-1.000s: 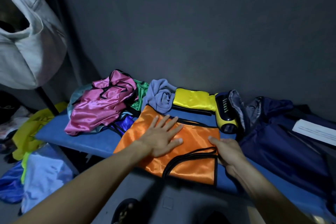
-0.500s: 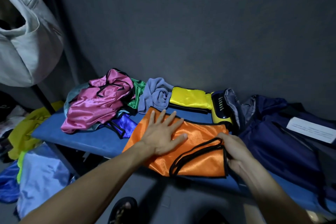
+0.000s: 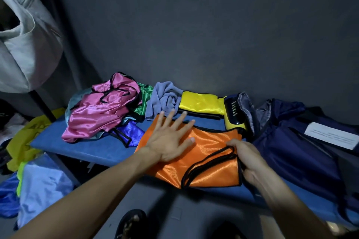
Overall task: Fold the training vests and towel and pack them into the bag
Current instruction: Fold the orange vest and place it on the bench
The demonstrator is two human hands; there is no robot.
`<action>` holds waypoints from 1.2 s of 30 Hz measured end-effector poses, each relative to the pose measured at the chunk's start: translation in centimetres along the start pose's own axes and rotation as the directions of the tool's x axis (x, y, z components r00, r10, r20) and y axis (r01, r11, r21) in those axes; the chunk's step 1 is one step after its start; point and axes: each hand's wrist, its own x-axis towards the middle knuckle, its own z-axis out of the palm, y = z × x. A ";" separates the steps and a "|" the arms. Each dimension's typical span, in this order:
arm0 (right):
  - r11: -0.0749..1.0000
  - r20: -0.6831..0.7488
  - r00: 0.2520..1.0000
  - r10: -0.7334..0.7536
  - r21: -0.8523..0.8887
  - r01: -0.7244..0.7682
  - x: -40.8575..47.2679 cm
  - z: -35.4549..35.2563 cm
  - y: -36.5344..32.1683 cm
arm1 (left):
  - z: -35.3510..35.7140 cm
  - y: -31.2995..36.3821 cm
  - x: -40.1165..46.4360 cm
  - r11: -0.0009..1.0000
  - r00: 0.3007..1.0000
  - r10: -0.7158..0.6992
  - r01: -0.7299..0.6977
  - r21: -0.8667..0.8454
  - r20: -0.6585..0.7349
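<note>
An orange vest [image 3: 202, 153] edged in black is spread near the front edge of a blue padded desk [image 3: 91, 149]. It is pressed flat by the left hand [image 3: 169, 141], whose fingers are straight and splayed on the cloth. Its right edge is pinched by the curled fingers of the right hand [image 3: 246, 159]. Behind it, a crumpled grey-blue towel [image 3: 163, 99] is seen beside a folded yellow vest [image 3: 200, 102]. Further left, a crumpled pink vest [image 3: 101, 110] is heaped over a green vest [image 3: 144, 99] and a blue vest [image 3: 130, 132]. To the right, a dark navy bag [image 3: 287, 141] is laid open, with a yellow and black object [image 3: 234, 116] at its mouth.
</note>
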 end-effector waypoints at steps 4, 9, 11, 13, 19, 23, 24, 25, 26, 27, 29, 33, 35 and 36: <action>0.998 0.037 0.998 -0.048 0.036 0.047 -0.8 0.7 -0.7 | 1.2 2.3 -0.6 0.990 0.984 0.136 -0.130 -0.060 0.116; 0.995 0.069 0.994 -0.088 0.054 0.084 -1.5 2.3 -1.8 | 2.2 2.3 -0.3 0.989 0.979 0.124 -0.107 -0.106 0.164; 0.994 0.088 0.992 -0.090 0.072 0.084 -1.7 3.1 -2.4 | 2.0 2.0 -0.5 0.978 0.978 0.156 -0.133 -0.163 0.141; 0.993 0.107 0.991 -0.082 0.092 0.072 -1.7 4.0 -3.2 | 1.1 1.3 -0.3 0.942 0.979 0.196 -0.173 -0.287 0.051; 0.992 0.175 0.984 -0.038 0.121 0.017 -1.2 7.9 -5.1 | -4.5 -5.0 -1.2 0.821 0.993 0.057 -0.106 -0.561 -0.103; 0.994 0.246 0.969 -0.022 0.107 -0.004 -1.2 11.9 -5.3 | -6.0 -7.1 -3.7 0.513 0.889 0.203 0.261 -0.818 0.411; 0.995 0.252 0.967 -0.022 0.101 -0.003 -1.2 12.9 -5.3 | -5.7 -6.6 -4.1 0.517 0.823 0.285 0.299 -0.802 0.490; 0.995 0.255 0.967 -0.023 0.099 -0.003 -1.2 13.7 -5.3 | -5.0 -5.8 -4.4 0.546 0.761 0.353 0.304 -0.780 0.544; 0.995 0.254 0.967 -0.024 0.101 -0.002 -1.1 14.4 -5.2 | -4.3 -4.9 -4.7 0.587 0.713 0.393 0.290 -0.756 0.580; 0.994 0.251 0.968 -0.025 0.107 -0.002 -0.9 15.0 -5.1 | -3.8 -4.1 -5.0 0.620 0.689 0.403 0.280 -0.733 0.603; 0.994 0.248 0.968 -0.024 0.108 -0.003 -0.9 16.0 -4.9 | -3.7 -3.4 -5.6 0.656 0.687 0.385 0.266 -0.706 0.617; 0.999 0.246 0.969 -0.038 0.027 0.033 -0.9 17.5 -4.5 | -5.0 -6.2 -6.8 0.632 0.726 0.303 0.332 -0.701 0.617; 0.998 0.257 0.965 -0.042 -0.031 0.052 -0.7 18.4 -3.8 | -5.6 -8.4 -7.4 0.573 0.778 0.216 0.388 -0.722 0.590; 0.996 0.260 0.964 -0.045 -0.059 0.063 -0.6 18.9 -3.4 | -5.7 -9.1 -7.7 0.530 0.804 0.160 0.420 -0.737 0.573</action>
